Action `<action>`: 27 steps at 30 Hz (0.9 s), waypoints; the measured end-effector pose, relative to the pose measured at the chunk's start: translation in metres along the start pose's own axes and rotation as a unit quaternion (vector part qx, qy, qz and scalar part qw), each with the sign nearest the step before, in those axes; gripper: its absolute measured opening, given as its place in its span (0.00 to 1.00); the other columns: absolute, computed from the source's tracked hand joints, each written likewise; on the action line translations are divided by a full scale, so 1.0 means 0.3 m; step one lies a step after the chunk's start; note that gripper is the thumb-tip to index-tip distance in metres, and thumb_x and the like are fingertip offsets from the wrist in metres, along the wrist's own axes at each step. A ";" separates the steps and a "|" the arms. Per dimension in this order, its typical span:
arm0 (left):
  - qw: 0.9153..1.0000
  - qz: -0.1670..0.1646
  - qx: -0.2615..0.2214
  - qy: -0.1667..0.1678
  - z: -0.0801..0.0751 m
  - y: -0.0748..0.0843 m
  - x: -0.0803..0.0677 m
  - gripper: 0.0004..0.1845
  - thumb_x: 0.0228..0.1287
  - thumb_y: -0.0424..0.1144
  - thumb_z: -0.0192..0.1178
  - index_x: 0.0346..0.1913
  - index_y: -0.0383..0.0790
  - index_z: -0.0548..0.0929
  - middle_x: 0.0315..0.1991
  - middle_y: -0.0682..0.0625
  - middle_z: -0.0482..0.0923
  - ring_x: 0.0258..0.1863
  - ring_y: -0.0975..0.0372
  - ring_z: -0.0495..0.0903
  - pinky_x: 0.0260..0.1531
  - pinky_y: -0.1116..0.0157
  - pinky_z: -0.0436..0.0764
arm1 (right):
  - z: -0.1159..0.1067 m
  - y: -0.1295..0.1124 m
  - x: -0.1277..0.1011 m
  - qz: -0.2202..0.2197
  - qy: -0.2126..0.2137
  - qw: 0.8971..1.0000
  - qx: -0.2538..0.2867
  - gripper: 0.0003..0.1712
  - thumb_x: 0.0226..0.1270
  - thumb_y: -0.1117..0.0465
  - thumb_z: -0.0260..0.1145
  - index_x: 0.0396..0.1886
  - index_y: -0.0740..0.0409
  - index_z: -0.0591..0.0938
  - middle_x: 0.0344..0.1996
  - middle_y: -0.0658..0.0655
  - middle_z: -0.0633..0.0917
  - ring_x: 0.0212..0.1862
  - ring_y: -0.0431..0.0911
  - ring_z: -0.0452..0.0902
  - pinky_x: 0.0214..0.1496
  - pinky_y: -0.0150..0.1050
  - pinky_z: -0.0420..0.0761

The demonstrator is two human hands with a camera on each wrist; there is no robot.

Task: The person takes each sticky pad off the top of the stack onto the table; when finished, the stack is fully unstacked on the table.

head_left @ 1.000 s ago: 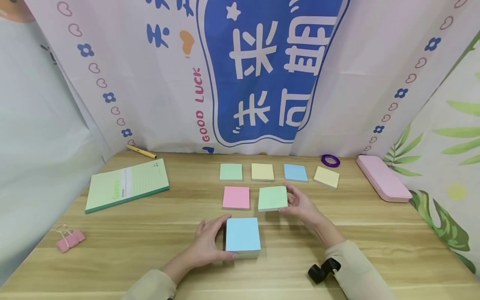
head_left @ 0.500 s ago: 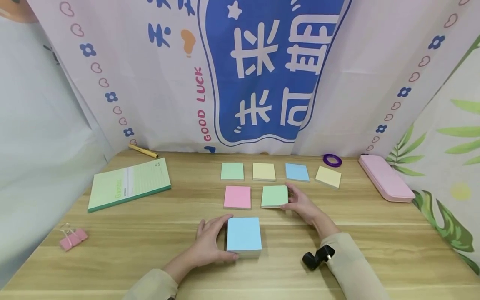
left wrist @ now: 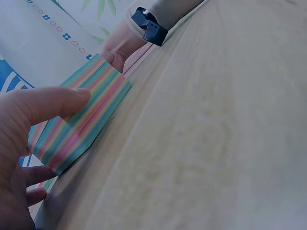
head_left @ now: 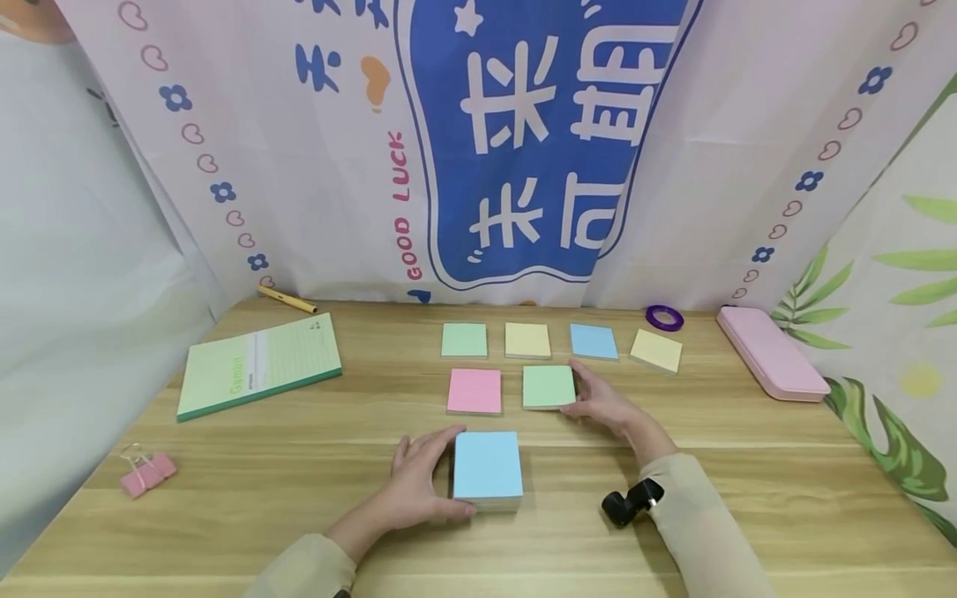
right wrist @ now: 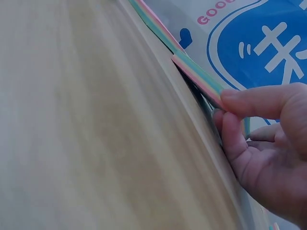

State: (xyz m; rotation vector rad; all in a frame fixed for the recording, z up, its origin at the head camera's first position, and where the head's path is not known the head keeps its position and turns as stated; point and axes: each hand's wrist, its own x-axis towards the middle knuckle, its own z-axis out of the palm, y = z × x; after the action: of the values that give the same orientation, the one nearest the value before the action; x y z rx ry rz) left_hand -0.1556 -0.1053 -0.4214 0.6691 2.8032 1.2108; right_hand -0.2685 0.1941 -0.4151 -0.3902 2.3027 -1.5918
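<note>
On the table (head_left: 224, 523), beside the pink pad (head_left: 474, 390): pinching the green pad (head_left: 548, 386) at its right edge between fingers of the right hand (head_left: 604, 409), and gripping the blue-topped stack (head_left: 488, 467) with the left hand (head_left: 414, 486). Possibly risking a tilted drop through the one-sided pinch, or shifting layers through uneven squeezing. Farther right, hiding any contents inside the closed pink case (head_left: 773, 353).

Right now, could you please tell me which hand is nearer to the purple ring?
The right hand: it pinches a green pad, nearer the person than the purple ring and to its left. The left hand is farther off, gripping the blue-topped stack.
</note>
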 end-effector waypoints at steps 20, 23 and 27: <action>1.000 0.013 0.005 -0.002 -0.007 -0.009 -0.004 0.54 0.30 0.57 0.69 0.63 0.41 0.57 0.57 0.47 0.62 0.58 0.53 0.55 0.53 0.46 0.33 | 0.034 -0.056 -0.088 -0.020 0.015 0.999 -0.027 0.47 0.50 0.63 0.66 0.66 0.56 0.48 0.63 0.61 0.54 0.29 0.49 0.73 0.32 0.42 0.74; 1.000 0.013 0.013 0.001 -0.016 -0.013 -0.008 0.53 0.29 0.58 0.69 0.62 0.40 0.58 0.57 0.45 0.61 0.58 0.52 0.54 0.53 0.46 0.34 | 0.072 -0.089 -0.116 -0.069 -0.004 0.998 0.010 0.46 0.51 0.65 0.65 0.66 0.58 0.49 0.61 0.64 0.57 0.29 0.47 0.72 0.34 0.39 0.74; 1.000 0.009 0.025 -0.003 -0.019 -0.014 -0.010 0.52 0.29 0.60 0.67 0.61 0.40 0.61 0.58 0.42 0.59 0.59 0.49 0.51 0.53 0.46 0.34 | 0.139 -0.127 -0.154 -0.124 -0.045 0.991 0.012 0.45 0.49 0.67 0.66 0.65 0.60 0.51 0.59 0.66 0.60 0.31 0.48 0.73 0.35 0.38 0.75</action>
State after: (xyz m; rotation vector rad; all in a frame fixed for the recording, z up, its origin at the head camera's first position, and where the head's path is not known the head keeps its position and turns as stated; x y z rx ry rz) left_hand -0.1556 -0.1129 -0.4210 0.7015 2.8373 1.1424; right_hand -0.2078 0.1636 -0.3886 -0.7524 2.2346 -1.6731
